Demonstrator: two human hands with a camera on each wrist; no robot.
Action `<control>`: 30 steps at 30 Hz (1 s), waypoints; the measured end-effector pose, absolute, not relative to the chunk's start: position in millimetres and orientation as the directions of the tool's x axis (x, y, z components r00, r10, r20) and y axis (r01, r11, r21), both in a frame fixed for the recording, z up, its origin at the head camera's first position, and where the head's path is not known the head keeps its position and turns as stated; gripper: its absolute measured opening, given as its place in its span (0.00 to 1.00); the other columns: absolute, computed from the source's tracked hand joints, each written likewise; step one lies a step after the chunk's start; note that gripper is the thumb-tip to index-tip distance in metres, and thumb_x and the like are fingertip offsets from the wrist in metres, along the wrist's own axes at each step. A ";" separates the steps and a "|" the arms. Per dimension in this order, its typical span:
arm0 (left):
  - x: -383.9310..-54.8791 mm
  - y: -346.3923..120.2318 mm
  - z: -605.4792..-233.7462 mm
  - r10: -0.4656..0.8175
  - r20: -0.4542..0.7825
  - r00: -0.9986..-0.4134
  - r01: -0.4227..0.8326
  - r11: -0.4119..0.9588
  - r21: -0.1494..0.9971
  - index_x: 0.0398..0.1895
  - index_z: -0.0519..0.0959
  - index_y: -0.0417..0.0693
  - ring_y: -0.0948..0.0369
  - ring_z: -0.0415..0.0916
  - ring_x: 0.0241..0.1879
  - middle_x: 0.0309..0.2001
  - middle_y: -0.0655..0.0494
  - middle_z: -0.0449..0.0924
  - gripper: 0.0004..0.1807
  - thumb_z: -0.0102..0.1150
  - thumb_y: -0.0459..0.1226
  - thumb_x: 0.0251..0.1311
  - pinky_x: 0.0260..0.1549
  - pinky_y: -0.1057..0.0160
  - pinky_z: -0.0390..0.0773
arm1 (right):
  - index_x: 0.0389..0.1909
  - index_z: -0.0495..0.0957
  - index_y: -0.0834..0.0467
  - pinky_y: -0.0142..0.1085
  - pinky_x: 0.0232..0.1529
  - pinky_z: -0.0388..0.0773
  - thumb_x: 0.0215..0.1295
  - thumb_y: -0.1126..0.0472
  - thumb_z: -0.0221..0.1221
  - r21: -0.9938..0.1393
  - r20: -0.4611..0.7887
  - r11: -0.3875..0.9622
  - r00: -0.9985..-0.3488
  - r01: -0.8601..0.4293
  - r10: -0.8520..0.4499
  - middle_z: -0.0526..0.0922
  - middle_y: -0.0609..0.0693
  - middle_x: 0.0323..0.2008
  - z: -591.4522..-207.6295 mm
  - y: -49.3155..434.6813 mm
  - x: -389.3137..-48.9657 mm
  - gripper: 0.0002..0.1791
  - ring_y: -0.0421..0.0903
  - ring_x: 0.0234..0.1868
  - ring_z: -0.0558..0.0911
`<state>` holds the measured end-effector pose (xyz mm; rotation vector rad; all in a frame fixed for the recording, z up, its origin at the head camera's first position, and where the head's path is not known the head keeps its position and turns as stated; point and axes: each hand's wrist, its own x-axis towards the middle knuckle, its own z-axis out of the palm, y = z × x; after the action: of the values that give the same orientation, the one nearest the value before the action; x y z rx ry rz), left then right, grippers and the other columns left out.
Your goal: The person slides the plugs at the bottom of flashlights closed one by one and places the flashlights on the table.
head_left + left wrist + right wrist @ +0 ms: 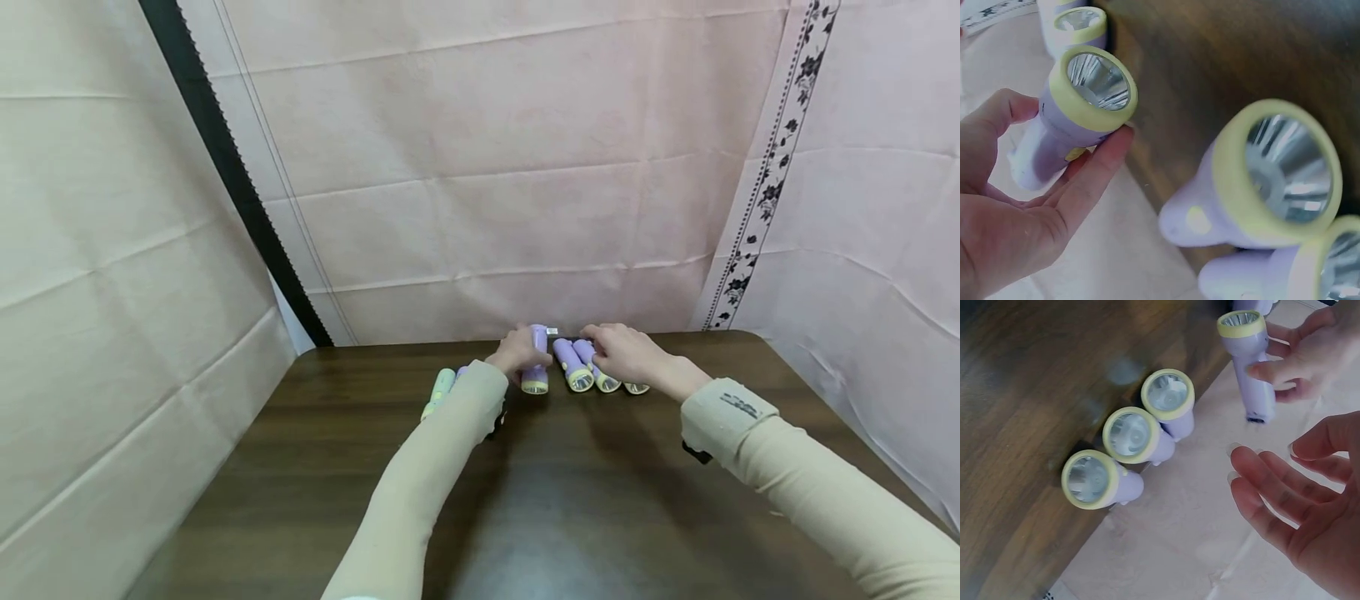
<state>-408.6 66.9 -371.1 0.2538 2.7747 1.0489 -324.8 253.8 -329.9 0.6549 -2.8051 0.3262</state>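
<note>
My left hand (517, 352) grips a purple flashlight (535, 354) with a pale yellow head, thumb on one side and fingers on the other. In the left wrist view this held flashlight (1079, 106) has its reflector toward the camera. My right hand (1300, 500) holds nothing, its fingers loosely bent and apart from the flashlight. In the head view it hovers over the right part of a row, partly covering it. That row has three purple flashlights: a left one (572, 367), a middle one (597, 367) and a mostly hidden right one (637, 388).
Left of my left forearm lies a green flashlight (439, 390), with a purple one (461, 371) partly hidden by the sleeve. A small white tag (552, 331) sits at the far edge of the brown wooden table (337, 467). Pale cloth (480, 192) hangs behind it.
</note>
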 end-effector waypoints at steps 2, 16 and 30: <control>-404.8 63.8 -366.1 0.250 -0.036 -0.968 0.168 0.743 0.648 0.53 0.64 0.41 0.49 0.79 0.40 0.44 0.41 0.76 0.31 0.69 0.37 0.48 0.35 0.50 0.84 | 0.54 0.76 0.60 0.35 0.24 0.66 0.56 0.67 0.56 -0.168 0.279 0.873 -0.872 -0.458 -0.403 0.74 0.46 0.24 -328.6 252.2 -324.5 0.21 0.42 0.25 0.72; -398.7 48.9 -359.5 0.397 0.153 -0.905 0.420 0.772 0.478 0.50 0.70 0.42 0.53 0.79 0.44 0.44 0.47 0.80 0.26 0.70 0.36 0.48 0.46 0.58 0.79 | 0.67 0.65 0.56 0.34 0.22 0.64 0.57 0.68 0.55 -0.170 0.287 0.859 -0.858 -0.483 -0.426 0.76 0.48 0.27 -328.3 240.3 -325.0 0.34 0.42 0.24 0.71; -398.5 41.2 -357.1 0.473 0.179 -0.863 0.496 0.723 0.480 0.57 0.69 0.43 0.54 0.78 0.47 0.48 0.48 0.79 0.30 0.68 0.33 0.49 0.48 0.58 0.77 | 0.69 0.64 0.56 0.34 0.21 0.62 0.54 0.71 0.55 -0.143 0.289 0.835 -0.829 -0.532 -0.479 0.74 0.49 0.26 -327.0 227.1 -324.6 0.37 0.44 0.24 0.68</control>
<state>-398.5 41.2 -357.1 0.8319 2.9566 0.8436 -324.6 227.1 -327.0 0.7765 -2.7737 0.3189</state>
